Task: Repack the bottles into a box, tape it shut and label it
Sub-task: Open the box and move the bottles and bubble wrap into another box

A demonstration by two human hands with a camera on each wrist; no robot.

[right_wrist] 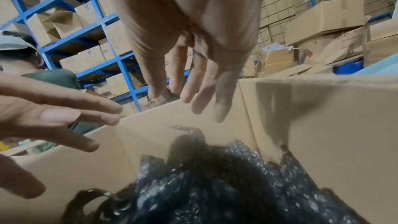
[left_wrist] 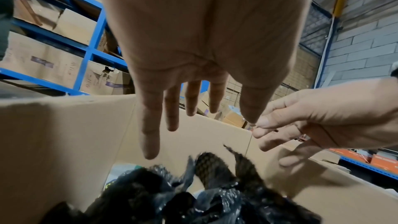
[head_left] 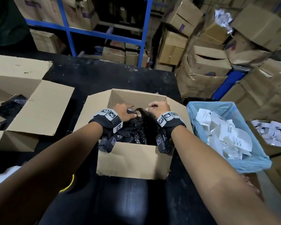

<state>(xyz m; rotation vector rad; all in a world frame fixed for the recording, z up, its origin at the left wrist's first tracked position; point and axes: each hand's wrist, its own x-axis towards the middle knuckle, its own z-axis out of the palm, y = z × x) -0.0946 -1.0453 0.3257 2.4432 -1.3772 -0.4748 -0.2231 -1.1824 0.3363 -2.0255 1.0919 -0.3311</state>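
Hands over open box (head_left: 133, 159) on dark table: left hand (head_left: 124, 112) & right hand (head_left: 158, 109) both spread, fingers loose, gripping nothing, prob. tucking black bubble wrap (head_left: 136, 132) round bottles; bottles hidden under wrap inside box.

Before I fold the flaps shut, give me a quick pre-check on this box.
1. Brown cardboard box flaps open: ok.
2. Black bubble-wrap bundles sit below the rim: cannot tell; one peak rises high.
3. Left hand clear of wrap: not ok in head view, seems clear in wrist views.
4. Right hand empty: ok, fingers open.
5. Bottles all inside: cannot tell.
6. Tape within reach: cannot tell, none seen.
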